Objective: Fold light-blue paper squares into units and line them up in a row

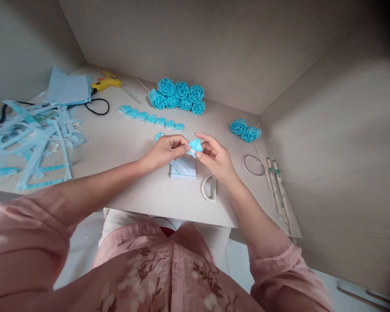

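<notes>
A small folded blue petal [195,146] is pinched between my two hands above the middle of the table. My left hand [169,151] grips its left edge with thumb and fingertips. My right hand [216,157] holds its right side, the thumb at the lower corner and the index finger raised above. Right below lies a stack of pale blue sheets [183,168]. Another small blue piece [158,137] shows partly behind my left hand. Farther back, several folded blue petals [151,119] form a slanting row.
Blue flowers [182,90] lie at the back, with two more flowers [246,131] to the right. Scrap strips [42,143], a sheet pile [69,86] and a yellow glue gun [107,81] occupy the left. A D-shaped white ring [209,188], a metal ring [254,165] and wrapped sticks [279,186] lie right.
</notes>
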A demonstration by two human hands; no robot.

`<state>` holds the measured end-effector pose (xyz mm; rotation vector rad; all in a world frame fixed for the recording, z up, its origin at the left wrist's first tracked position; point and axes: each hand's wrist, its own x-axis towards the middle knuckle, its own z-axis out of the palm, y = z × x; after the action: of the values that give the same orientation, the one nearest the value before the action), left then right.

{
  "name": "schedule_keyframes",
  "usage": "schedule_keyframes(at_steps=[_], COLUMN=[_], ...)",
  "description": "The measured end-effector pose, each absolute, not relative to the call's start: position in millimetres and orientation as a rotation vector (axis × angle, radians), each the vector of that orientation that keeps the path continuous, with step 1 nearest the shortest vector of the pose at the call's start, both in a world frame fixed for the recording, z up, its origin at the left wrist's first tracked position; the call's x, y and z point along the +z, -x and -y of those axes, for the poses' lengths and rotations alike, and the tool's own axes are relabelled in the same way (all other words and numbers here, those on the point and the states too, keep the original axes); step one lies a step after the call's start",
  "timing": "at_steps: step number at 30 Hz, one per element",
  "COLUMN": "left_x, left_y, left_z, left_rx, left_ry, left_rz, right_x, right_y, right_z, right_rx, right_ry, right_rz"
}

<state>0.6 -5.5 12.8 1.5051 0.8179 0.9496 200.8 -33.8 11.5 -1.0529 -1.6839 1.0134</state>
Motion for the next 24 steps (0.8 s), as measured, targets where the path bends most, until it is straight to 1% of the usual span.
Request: schedule_keyframes(at_steps=[3, 18, 24], left_x=[14.0, 6.5, 6.3], left_y=[0.4, -4.8, -5.2], left_z=[5.1, 9.2, 8.7], left_rx=[0.919, 0.775, 0.792], left_ry=[-1.475, -1.726, -1.727], left_rz=[-0.806, -0.760, -0.767], right_x=[9.9, 7.0, 9.3], right_y=[-200.3, -198.7, -202.4], right_z=[33.7, 33.6, 28.8], right_rx=[0.991, 0.935, 0.781], right_ry=[1.066, 1.022, 1.080], right_rz=[1.690, 1.602, 1.651])
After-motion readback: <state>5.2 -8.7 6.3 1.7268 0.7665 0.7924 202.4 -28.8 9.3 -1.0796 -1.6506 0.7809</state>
